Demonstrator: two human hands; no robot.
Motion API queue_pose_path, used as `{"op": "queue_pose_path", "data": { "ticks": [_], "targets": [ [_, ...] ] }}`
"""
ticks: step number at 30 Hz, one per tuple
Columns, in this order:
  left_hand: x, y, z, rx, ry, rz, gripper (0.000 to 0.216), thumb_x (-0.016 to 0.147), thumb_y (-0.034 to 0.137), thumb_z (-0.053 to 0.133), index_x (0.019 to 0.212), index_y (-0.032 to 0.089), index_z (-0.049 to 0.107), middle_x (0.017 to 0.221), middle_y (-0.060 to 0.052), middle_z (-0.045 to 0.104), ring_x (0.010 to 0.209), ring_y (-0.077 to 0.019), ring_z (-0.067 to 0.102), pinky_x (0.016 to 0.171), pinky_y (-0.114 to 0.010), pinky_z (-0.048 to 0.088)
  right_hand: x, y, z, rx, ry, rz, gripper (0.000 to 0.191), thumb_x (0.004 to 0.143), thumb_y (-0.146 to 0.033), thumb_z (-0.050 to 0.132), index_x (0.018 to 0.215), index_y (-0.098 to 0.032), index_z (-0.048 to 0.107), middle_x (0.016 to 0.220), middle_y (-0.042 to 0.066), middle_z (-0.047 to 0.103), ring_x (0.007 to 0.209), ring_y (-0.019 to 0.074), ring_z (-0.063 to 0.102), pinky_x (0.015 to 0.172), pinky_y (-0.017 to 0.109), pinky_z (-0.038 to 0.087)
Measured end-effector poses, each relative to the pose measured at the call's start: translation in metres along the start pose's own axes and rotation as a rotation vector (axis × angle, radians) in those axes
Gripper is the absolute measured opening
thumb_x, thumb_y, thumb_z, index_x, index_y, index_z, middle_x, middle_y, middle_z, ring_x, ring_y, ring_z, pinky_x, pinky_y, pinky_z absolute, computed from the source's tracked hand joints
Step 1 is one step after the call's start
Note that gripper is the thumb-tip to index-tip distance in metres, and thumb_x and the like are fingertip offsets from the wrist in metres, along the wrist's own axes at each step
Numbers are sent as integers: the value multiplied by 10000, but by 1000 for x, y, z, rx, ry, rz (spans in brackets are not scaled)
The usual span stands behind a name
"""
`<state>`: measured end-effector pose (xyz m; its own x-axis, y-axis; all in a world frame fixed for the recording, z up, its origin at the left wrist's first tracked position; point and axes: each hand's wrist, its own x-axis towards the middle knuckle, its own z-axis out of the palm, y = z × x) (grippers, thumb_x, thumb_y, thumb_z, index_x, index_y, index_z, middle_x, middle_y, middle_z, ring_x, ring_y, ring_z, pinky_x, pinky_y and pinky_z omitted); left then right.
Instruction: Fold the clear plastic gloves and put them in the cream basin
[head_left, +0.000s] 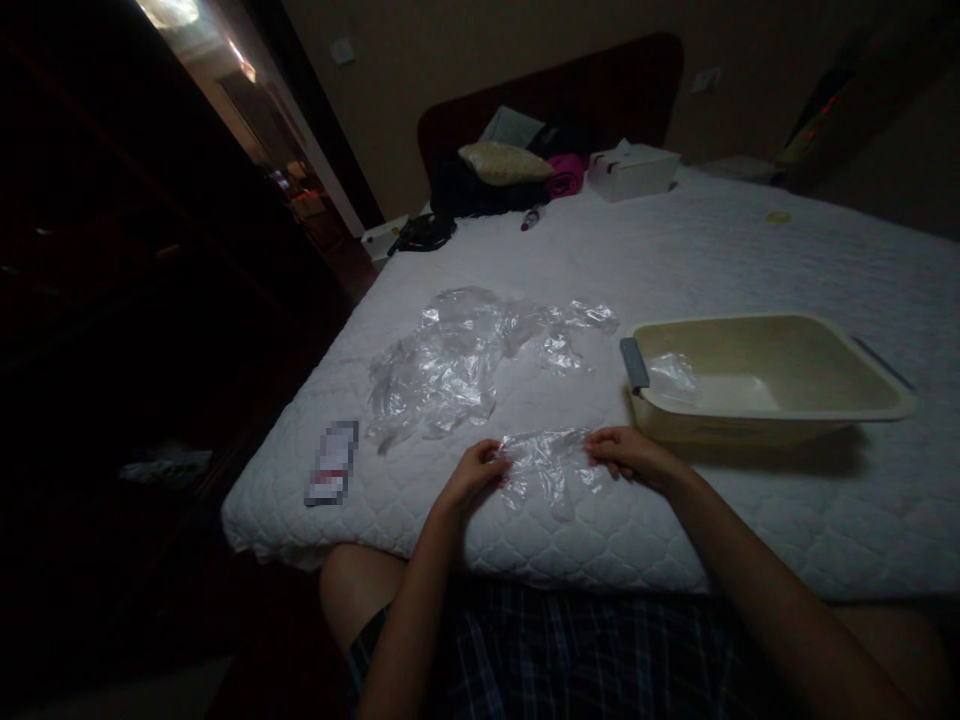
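A clear plastic bag (pixel 551 465) is stretched between my two hands, just over the near edge of the bed. My left hand (pixel 484 468) pinches its left end, and my right hand (pixel 622 455) pinches its right end. Beyond them, a spread of crumpled clear plastic bags (pixel 442 365) lies on the white quilted mattress cover (pixel 660 540). Right of my right hand stands a cream plastic tub (pixel 787 413) with grey handles. Inside the tub, near its left end, rests another piece of clear plastic (pixel 673 377).
A blurred-out phone-like object (pixel 332 463) lies at the bed's left edge. Toward the headboard (pixel 630 85) are a white box (pixel 634 172), a pink roll (pixel 564 175), a pale pillow-like bundle (pixel 506 163) and a dark bag (pixel 425 232). A lit doorway opens at upper left.
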<state>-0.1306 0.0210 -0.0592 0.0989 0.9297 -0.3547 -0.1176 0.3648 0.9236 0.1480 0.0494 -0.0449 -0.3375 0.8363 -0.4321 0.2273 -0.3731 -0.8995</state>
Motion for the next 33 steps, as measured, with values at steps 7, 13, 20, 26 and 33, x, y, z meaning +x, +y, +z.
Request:
{"op": "queue_pose_path", "data": {
  "ticks": [7, 13, 20, 26, 33],
  "targets": [
    [-9, 8, -3, -69, -89, -25, 420, 543, 325, 767, 864, 144, 566, 684, 22, 520, 545, -64, 513, 538, -211, 464, 0, 5, 3, -10, 18, -49, 294, 655, -382, 640, 823, -153, 565, 644, -1, 608, 363, 29, 407, 302, 149, 213],
    [-14, 10, -8, -98, -117, -2, 430, 525, 234, 775, 901, 149, 584, 808, -8, 566, 631, -83, 549, 573, -208, 474, -5, 2, 14, 3, 100, -144, 332, 648, -438, 647, 785, -153, 546, 592, -12, 575, 367, 38, 406, 306, 162, 206],
    [-7, -7, -10, -109, -14, 67, 307, 563, 218, 744, 821, 141, 597, 739, 0, 582, 591, -98, 567, 543, -232, 490, -8, 7, 15, -1, 138, -231, 329, 671, -447, 629, 798, -153, 555, 584, -19, 544, 423, 76, 480, 323, 167, 284],
    [-9, -10, -8, -111, -11, 170, 216, 611, 231, 701, 789, 131, 631, 696, -15, 606, 603, -121, 591, 560, -239, 480, -8, 10, 13, 5, 135, -285, 289, 668, -403, 644, 774, -139, 592, 626, 23, 600, 550, 119, 549, 435, 199, 399],
    [-19, -4, -9, 287, 70, 558, 137, 665, 119, 586, 740, 170, 689, 900, -55, 636, 827, -166, 596, 720, -292, 481, -3, 17, 11, -45, 189, -373, 185, 664, -310, 622, 753, -150, 651, 726, 41, 653, 640, 153, 581, 596, 278, 462]
  ]
}}
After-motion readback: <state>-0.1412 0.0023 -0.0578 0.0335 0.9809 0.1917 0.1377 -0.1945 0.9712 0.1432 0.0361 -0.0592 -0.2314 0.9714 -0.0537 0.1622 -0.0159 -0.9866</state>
